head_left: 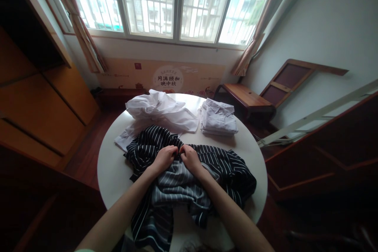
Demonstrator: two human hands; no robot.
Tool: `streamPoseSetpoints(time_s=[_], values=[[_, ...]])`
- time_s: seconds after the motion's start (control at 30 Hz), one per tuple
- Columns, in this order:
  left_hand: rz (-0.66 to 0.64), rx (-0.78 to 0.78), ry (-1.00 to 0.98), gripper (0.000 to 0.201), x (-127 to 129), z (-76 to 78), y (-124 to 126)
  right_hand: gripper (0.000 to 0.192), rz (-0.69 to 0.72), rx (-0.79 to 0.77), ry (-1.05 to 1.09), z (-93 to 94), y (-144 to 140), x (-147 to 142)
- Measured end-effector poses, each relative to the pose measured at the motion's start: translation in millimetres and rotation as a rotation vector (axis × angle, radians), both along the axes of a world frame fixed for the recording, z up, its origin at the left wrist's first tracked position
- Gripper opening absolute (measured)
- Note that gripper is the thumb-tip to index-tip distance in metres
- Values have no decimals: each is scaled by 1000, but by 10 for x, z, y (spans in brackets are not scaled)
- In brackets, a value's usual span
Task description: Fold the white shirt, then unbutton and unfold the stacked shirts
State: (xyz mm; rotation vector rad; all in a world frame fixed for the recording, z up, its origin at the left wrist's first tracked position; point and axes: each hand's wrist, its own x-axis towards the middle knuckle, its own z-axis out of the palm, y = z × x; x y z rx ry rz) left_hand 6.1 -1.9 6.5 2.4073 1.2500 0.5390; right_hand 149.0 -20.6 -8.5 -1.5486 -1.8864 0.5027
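A black shirt with white stripes [212, 153] lies spread and rumpled over the round white table, its greyer inner side showing below my hands. My left hand [165, 156] is closed on the fabric near the middle of the shirt. Close beside it, my right hand [189, 158] pinches the same area, fingertips almost meeting the left ones. What exactly lies between the fingertips, a button or an edge, is too small to make out. One part of the shirt hangs toward me at the near edge.
Crumpled white clothing [156, 108] lies at the table's far left, touching the striped shirt. A stack of folded white shirts [218, 116] sits at the far right of the table [113, 177]. Beyond stand a low wooden bench [245, 96] and a window.
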Motion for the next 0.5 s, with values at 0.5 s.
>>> streamPoseSetpoints(time_s=[0.5], values=[[64, 25, -223, 33, 9, 34, -111, 15, -190, 184, 353, 65, -103, -1]])
